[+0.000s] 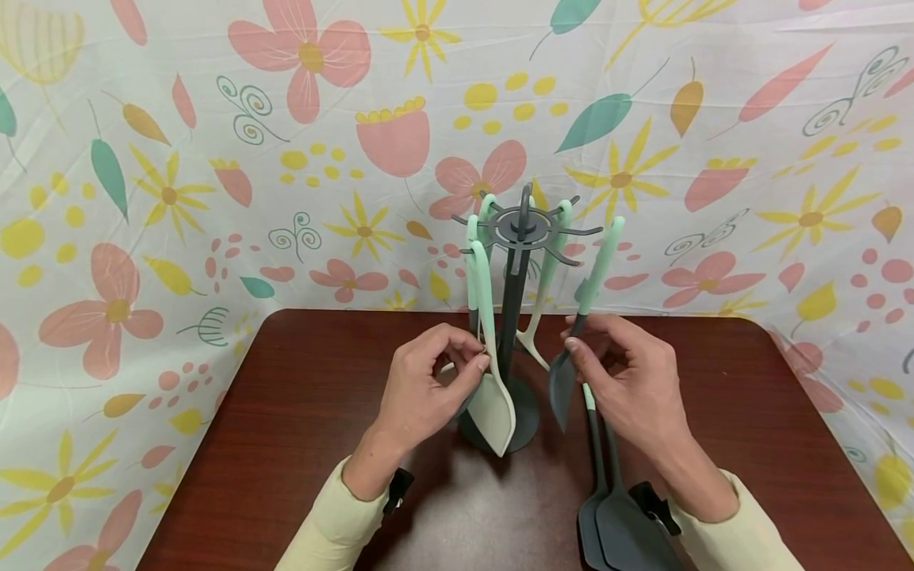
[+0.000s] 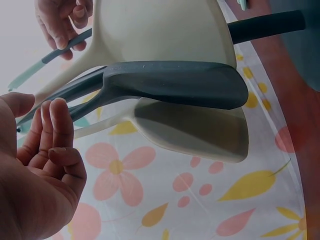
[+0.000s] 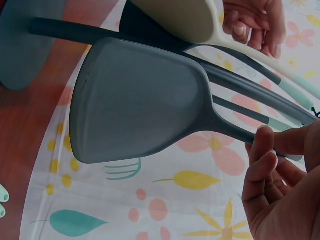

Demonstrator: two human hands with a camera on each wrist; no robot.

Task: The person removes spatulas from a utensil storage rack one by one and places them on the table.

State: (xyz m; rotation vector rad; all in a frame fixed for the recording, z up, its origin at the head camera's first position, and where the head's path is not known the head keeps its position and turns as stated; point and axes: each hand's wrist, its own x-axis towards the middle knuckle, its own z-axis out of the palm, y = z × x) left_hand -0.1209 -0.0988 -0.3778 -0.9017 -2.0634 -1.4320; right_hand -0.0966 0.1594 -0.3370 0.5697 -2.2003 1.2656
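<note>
My left hand (image 1: 424,385) pinches the neck of a cream turner (image 1: 493,412) between thumb and fingertips. This turner's mint handle hangs at the front left of a dark grey utensil stand (image 1: 511,317). In the left wrist view its broad cream blade (image 2: 165,35) shows above a dark grey utensil head (image 2: 175,85) and another cream head (image 2: 200,132). To the right of the stand, my right hand (image 1: 635,381) grips a dark grey turner (image 3: 140,100) by its neck, thumb against fingers. The mint handle points up beside the hook arms, blade downward.
Several other mint-handled utensils hang around the hook ring (image 1: 524,228), among them a cream one (image 1: 546,277) at the back right. Two dark grey utensils (image 1: 631,531) lie on the brown table (image 1: 286,444) below my right wrist. A flower-printed cloth (image 1: 214,198) hangs behind.
</note>
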